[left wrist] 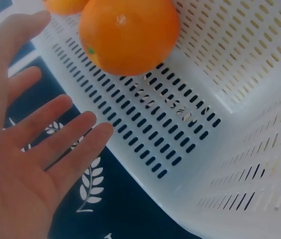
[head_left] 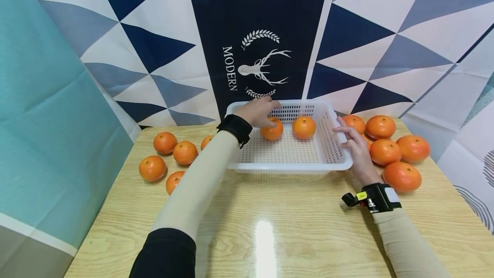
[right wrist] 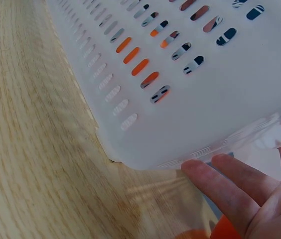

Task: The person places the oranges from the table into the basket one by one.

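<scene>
A white perforated plastic basket (head_left: pixel 287 167) stands against the back wall with two oranges in it. My left hand (head_left: pixel 256 111) reaches over the basket's back left, close to the left orange (head_left: pixel 272 134); the right orange (head_left: pixel 304 128) lies beside it. Seen from the left wrist, that hand's fingers (left wrist: pixel 75 154) are spread and extended, with a gap between them and the near orange (left wrist: pixel 130 37). At the basket's right side, my right hand (head_left: pixel 359 155) rests its fingertips on the rim. The right wrist view shows two extended fingers (right wrist: pixel 225 191) touching the basket's outer edge.
Several oranges (head_left: pixel 185 152) lie on the wooden table (head_left: pixel 293 226) left of the basket, some partly hidden by my left arm. A cluster of larger orange fruits (head_left: pixel 386 152) sits close by my right hand. A patterned cloth (head_left: pixel 258 12) hangs behind the basket.
</scene>
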`<state>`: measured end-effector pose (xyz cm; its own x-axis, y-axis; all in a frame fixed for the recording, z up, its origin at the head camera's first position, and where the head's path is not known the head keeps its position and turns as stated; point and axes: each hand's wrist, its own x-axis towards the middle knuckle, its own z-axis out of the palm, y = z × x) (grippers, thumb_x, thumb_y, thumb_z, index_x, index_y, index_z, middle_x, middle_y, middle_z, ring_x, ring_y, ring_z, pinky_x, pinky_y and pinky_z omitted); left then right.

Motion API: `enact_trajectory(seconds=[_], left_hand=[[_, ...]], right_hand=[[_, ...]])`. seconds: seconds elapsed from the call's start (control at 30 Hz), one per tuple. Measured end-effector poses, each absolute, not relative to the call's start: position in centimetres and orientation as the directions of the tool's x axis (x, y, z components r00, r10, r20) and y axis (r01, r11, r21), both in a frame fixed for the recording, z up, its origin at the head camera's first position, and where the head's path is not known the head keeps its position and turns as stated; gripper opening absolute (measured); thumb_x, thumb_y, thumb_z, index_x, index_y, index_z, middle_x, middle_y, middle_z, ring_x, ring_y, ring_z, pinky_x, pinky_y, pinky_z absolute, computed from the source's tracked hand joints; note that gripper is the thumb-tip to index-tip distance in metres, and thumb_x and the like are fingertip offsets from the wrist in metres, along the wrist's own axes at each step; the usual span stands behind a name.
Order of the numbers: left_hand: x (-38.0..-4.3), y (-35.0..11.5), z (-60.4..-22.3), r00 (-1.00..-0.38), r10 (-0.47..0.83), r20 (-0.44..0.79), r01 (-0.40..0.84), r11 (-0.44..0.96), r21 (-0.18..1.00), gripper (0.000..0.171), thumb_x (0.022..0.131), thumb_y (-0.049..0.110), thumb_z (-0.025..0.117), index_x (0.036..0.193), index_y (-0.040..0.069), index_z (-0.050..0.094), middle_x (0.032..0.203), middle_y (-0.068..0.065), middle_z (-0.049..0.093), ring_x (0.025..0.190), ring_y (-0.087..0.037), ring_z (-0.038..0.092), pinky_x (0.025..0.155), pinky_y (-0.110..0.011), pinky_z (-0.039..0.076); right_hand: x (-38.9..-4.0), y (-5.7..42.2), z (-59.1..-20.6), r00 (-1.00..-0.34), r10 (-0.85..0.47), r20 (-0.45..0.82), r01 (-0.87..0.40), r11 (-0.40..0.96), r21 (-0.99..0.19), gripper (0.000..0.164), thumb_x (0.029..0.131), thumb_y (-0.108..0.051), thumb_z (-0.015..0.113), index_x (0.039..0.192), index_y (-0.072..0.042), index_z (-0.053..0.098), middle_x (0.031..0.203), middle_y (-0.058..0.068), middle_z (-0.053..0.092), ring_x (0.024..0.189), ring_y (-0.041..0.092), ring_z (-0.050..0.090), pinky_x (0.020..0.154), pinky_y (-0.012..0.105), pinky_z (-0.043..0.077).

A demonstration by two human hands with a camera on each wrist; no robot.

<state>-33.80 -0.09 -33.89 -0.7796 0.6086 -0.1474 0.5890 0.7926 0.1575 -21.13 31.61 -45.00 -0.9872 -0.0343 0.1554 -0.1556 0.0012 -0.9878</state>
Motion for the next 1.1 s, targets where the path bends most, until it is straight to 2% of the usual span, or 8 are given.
enact_trajectory(seconds=[0.23, 0.43, 0.7, 0.93, 1.1], left_hand=[[-33.2, -0.8, -33.7, -0.755, 0.644, -0.12, 0.625, 0.763, 0.165, 0.064, 0.106, 0.04, 0.077, 0.164, 0.021, 0.058, 0.165, -0.014, 0.058, 0.134, -0.029, 0.064, 0.125, -0.046, 0.054], [-32.9, -2.0, -33.4, -0.765, 0.634, -0.112, 0.607, 0.769, 0.201, 0.064, 0.105, 0.041, 0.079, 0.162, 0.021, 0.06, 0.162, -0.017, 0.059, 0.131, -0.032, 0.065, 0.122, -0.049, 0.056], [-32.4, -4.2, -33.1, -0.786, 0.612, -0.081, 0.592, 0.785, 0.181, 0.061, 0.105, 0.041, 0.078, 0.16, 0.02, 0.061, 0.166, -0.015, 0.058, 0.142, -0.035, 0.063, 0.127, -0.052, 0.052], [-31.5, -6.2, -32.7, -0.803, 0.594, -0.055, 0.574, 0.795, 0.195, 0.058, 0.105, 0.039, 0.08, 0.157, 0.02, 0.064, 0.161, -0.016, 0.061, 0.138, -0.035, 0.065, 0.123, -0.051, 0.056], [-31.2, -7.4, -32.5, -0.809, 0.586, -0.051, 0.569, 0.801, 0.186, 0.059, 0.105, 0.041, 0.08, 0.157, 0.019, 0.063, 0.161, -0.016, 0.062, 0.136, -0.035, 0.065, 0.124, -0.051, 0.055]], right_hand=[[-21.3, 31.5, -45.0, -0.987, -0.041, 0.158, -0.158, 0.01, -0.987, 0.047, 0.105, 0.002, 0.034, 0.139, -0.01, 0.063, 0.193, 0.001, 0.011, 0.181, 0.032, 0.003, 0.125, 0.01, 0.038], [-21.3, 31.3, -44.8, -0.987, -0.041, 0.153, -0.153, -0.005, -0.988, 0.047, 0.105, 0.002, 0.035, 0.138, -0.014, 0.065, 0.193, 0.002, 0.012, 0.181, 0.034, 0.002, 0.124, 0.012, 0.039], [-21.3, 31.6, -45.1, -0.986, -0.033, 0.164, -0.163, -0.035, -0.986, 0.049, 0.104, 0.004, 0.035, 0.135, -0.016, 0.067, 0.193, 0.003, 0.011, 0.181, 0.033, 0.001, 0.121, 0.01, 0.04], [-21.3, 31.8, -45.2, -0.984, -0.044, 0.171, -0.169, -0.036, -0.985, 0.047, 0.105, 0.004, 0.035, 0.138, -0.011, 0.065, 0.193, 0.001, 0.011, 0.181, 0.032, 0.001, 0.121, 0.009, 0.041], [-21.3, 31.7, -45.2, -0.985, -0.032, 0.167, -0.166, -0.038, -0.985, 0.049, 0.104, 0.004, 0.035, 0.135, -0.015, 0.068, 0.193, 0.004, 0.012, 0.181, 0.033, 0.002, 0.121, 0.009, 0.041]])
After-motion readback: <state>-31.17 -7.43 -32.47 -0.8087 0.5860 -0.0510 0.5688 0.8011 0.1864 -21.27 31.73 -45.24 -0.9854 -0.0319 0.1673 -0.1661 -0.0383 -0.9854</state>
